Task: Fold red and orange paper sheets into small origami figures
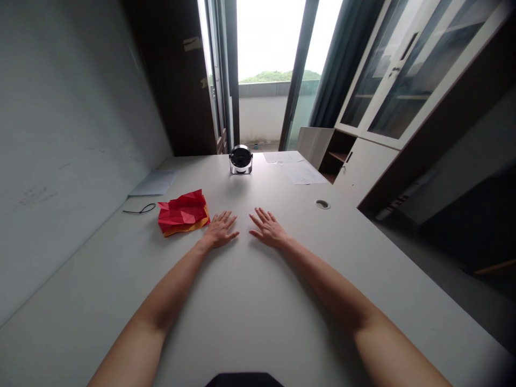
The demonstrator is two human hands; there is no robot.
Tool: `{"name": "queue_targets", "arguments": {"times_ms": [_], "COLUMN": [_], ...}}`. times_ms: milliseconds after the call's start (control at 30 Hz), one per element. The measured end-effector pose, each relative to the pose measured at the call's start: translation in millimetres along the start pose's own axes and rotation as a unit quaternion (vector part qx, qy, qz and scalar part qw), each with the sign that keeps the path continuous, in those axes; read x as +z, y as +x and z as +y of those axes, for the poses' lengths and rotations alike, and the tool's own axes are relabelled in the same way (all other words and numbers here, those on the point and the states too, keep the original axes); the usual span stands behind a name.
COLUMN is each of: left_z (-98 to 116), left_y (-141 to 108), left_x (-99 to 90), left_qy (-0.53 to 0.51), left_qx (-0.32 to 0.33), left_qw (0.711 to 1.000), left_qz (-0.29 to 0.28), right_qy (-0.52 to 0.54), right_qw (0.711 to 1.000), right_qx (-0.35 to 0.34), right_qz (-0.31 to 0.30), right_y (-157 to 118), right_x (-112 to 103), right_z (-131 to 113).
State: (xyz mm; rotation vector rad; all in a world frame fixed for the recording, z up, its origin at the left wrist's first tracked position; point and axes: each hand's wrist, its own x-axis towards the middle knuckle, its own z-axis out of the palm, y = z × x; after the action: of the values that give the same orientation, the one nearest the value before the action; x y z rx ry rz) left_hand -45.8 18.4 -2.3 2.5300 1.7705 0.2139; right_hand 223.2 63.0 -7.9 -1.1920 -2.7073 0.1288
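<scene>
Both of my hands lie palm down on the white table (250, 301), a short gap between them. My left hand (220, 229) has its fingers spread and holds nothing. Just to its left is a creased red sheet (182, 212), paper or thin cloth, with an orange sheet (186, 228) showing beneath its lower edge. The left hand's outer side is close to these sheets; I cannot tell if they touch. My right hand (268, 228) is also flat with fingers apart, and nothing is in it.
A round black lamp-like device (241, 158) on a metal bracket stands at the table's far edge. White papers (303, 173) lie at the back right, another paper (153, 183) by the left wall. A black cable tie (139, 209) and a cable hole (322, 204) are on either side.
</scene>
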Motion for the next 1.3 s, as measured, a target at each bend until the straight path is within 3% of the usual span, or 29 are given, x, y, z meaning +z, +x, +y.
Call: {"name": "queue_targets", "arguments": {"times_ms": [67,267,533,767,900,967,1100,1300], "left_z": [1.1,-3.5,-6.3,0.7,1.2,-5.2,-33.0,-76.5], "left_y": [-1.1,2.2,4.2,2.8,-5.3,-11.1,-21.5,-27.6], "left_x": [-1.0,2.4,4.3,9.7,-2.7,-12.9,-25.8,-9.4], "left_qy": [0.005,-0.005,-0.012,-0.026,-0.049,-0.056,-0.022,-0.042], "left_qx": [0.004,0.001,0.010,-0.010,-0.001,-0.040,-0.204,-0.343], "left_qw": [1.000,0.998,0.998,1.000,0.994,0.983,0.937,0.899], "left_qz": [0.022,-0.059,-0.060,0.001,0.094,0.170,0.283,0.269], "right_qy": [0.000,0.028,0.024,0.016,0.027,0.036,0.048,0.059], "right_qw": [1.000,0.998,0.998,1.000,1.000,0.999,0.998,0.997], "right_qx": [0.001,-0.006,-0.003,0.007,0.002,-0.004,-0.014,-0.021], "right_qz": [0.014,-0.059,-0.062,-0.018,0.000,0.009,0.028,0.046], "right_y": [-1.2,0.4,1.7,-1.4,-1.9,-2.2,-3.5,-4.8], "right_x": [-0.2,2.1,1.5,3.9,8.1,10.2,12.6,12.7], "right_z": [-0.7,1.1,0.2,-3.7,2.5,7.0,12.5,12.9]}}
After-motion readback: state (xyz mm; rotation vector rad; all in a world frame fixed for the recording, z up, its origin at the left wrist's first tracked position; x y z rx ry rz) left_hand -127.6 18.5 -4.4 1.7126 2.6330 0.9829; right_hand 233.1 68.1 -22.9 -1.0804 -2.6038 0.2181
